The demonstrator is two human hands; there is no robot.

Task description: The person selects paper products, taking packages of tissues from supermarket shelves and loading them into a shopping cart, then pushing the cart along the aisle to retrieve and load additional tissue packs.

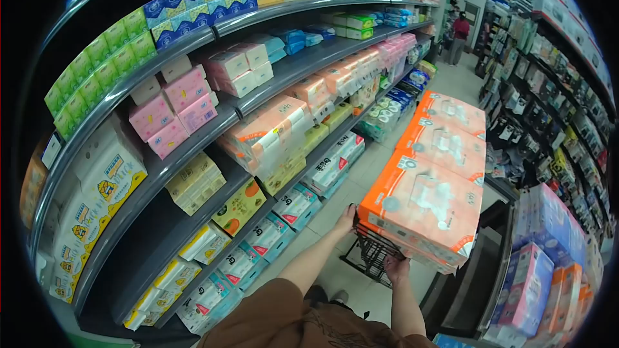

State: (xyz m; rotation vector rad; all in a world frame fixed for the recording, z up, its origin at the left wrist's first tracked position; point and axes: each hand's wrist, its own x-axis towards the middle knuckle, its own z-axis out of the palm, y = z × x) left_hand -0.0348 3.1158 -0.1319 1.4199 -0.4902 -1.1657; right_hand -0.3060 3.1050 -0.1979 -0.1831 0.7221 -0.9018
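Orange tissue packs [432,196] in clear wrap form a long row in front of me, on top of a black wire cart [374,254]. My left hand [349,217] is closed at the left end of the cart's near edge, right beside the corner of the nearest pack. Below that pack's near side, my right hand [396,269] is closed at the other end of the same edge. The packs overhang the edge and hide part of the fingers of both hands.
Shelves [225,116] of tissue packs curve along the left. Purple and orange packs [541,270] are stacked at the lower right, beside a dark stand [467,277]. Hanging goods [548,109] line the right side. A person [459,37] stands far down the aisle.
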